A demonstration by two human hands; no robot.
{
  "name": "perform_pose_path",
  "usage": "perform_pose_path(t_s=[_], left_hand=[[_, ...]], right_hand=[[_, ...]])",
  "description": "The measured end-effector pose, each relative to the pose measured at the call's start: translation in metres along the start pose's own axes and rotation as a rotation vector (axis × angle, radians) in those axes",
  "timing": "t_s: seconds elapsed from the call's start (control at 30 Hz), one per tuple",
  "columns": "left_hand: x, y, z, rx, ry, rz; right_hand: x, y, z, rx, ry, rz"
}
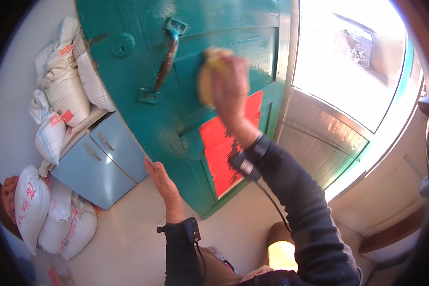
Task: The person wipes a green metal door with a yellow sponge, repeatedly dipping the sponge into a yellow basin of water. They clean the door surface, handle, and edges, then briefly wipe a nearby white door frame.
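Observation:
A green painted door [153,121] stands before me, with a worn pull handle [167,60] and a round keyhole plate [122,45]. My right hand [232,85], blurred, presses a yellow cloth or sponge [207,84] against the door's panel, right of the handle; which of the two it is cannot be told. Below that hand a red paper sheet [218,153] with dark marks is stuck to the door, partly covered by my forearm. My left hand [163,178] rests at the door's free edge, its fingers partly hidden behind it.
A blue-grey cabinet [100,164] stands left of the door with several white sacks [68,93] on top. More filled sacks [32,211] lie on the floor beside it. At the right are a bright glazed door [325,128] and a pale panelled surface [386,200].

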State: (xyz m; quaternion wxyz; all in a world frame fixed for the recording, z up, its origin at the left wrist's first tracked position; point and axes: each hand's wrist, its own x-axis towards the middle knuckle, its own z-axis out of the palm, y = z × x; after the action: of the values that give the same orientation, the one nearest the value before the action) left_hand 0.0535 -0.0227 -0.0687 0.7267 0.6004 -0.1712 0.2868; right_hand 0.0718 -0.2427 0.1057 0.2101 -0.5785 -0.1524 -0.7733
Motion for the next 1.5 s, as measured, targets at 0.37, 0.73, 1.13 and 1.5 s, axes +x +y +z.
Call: perform_pose_path(t_s=[0.37, 0.73, 1.13, 1.5], left_hand=[[0.000, -0.005, -0.003, 0.064, 0.012, -0.019], [0.006, -0.008, 0.000, 0.063, 0.064, -0.044], [0.009, -0.027, -0.006, 0.106, 0.026, 0.039], [0.006, -0.021, -0.003, 0.140, 0.073, -0.045]], right_hand=[[0.023, 0.085, -0.024, -0.274, 0.103, 0.413], [-0.021, 0.036, -0.013, -0.057, -0.397, -0.234], [-0.003, 0.156, -0.151, -0.573, -0.497, 0.202], [-0.022, 0.185, -0.145, -0.655, -0.815, 0.085]])
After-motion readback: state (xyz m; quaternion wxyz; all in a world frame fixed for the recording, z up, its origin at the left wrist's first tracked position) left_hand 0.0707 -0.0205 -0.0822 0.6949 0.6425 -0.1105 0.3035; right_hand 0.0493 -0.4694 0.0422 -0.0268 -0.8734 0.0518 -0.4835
